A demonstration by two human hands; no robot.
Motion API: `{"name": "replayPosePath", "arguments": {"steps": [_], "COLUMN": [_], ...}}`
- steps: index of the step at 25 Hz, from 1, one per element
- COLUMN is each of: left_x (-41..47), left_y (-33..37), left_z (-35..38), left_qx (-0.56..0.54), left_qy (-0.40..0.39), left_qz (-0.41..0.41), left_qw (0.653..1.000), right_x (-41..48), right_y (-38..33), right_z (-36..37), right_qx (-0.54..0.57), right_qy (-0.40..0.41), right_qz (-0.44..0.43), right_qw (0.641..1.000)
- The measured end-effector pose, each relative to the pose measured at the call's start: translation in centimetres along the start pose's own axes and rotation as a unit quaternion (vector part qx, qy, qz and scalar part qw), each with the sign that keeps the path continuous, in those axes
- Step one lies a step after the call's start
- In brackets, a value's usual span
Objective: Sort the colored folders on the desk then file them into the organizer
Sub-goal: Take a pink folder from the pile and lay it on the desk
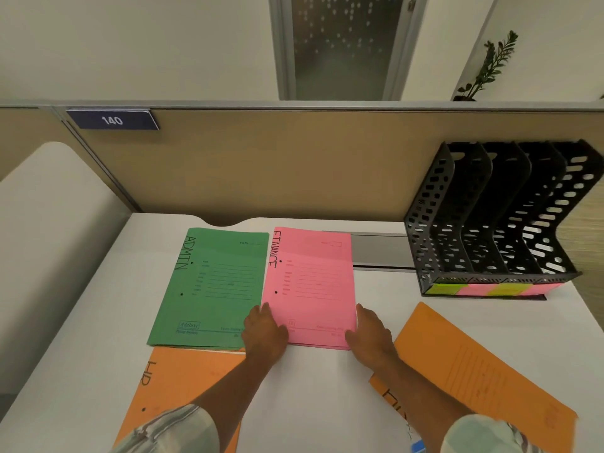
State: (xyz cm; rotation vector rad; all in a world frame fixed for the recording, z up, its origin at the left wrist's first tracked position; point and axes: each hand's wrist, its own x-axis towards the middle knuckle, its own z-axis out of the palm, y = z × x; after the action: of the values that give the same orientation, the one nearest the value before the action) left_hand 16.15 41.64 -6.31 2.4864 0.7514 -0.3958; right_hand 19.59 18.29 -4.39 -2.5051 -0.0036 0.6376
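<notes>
A pink folder (310, 282) marked FINANCE lies flat at the desk's middle. My left hand (265, 333) rests on its lower left corner and my right hand (371, 333) presses against its lower right edge. A green folder (212, 286) marked ADMIN lies just left of it, on top of other folders. An orange folder (183, 384) marked HR lies at the near left, partly under the green one. Another orange folder (483, 371) lies tilted at the near right. The black organizer (496, 220) with several upright slots stands at the back right.
A tan partition wall (261, 165) with a number plate 140 runs along the desk's back. A grey cable tray lid (379, 253) sits between the pink folder and the organizer. Coloured sticky labels (483, 289) line the organizer's front base. A plant (487, 67) shows behind the partition.
</notes>
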Motion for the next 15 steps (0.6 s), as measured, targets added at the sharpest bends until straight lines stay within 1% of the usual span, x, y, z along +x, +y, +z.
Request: {"name": "replayPosePath", "arguments": {"steps": [3, 5, 8, 10, 15], "left_x": [-2.0, -3.4, -5.5, -7.2, -11.6], "left_y": [0.8, 1.2, 1.8, 2.4, 4.1], "left_z": [0.8, 1.7, 3.0, 3.8, 6.2], "left_qx": [0.050, 0.067, 0.066, 0.062, 0.025], "left_qy": [-0.021, -0.021, -0.031, -0.041, -0.067], "left_qz": [0.040, 0.072, 0.101, 0.115, 0.129], "left_qw": [0.998, 0.995, 0.992, 0.991, 0.989], "right_x": [-1.9, -3.1, -5.0, -6.5, -10.7], "right_y": [0.7, 1.7, 3.9, 5.5, 9.6], "right_z": [-0.3, -0.3, 0.0, -0.3, -1.9], "right_qx": [-0.035, -0.051, -0.071, -0.070, -0.113], "right_qy": [0.016, 0.013, 0.022, 0.032, 0.055], "right_qz": [-0.015, -0.018, -0.034, -0.030, -0.034], "right_qw": [0.999, 0.998, 0.997, 0.997, 0.992]}}
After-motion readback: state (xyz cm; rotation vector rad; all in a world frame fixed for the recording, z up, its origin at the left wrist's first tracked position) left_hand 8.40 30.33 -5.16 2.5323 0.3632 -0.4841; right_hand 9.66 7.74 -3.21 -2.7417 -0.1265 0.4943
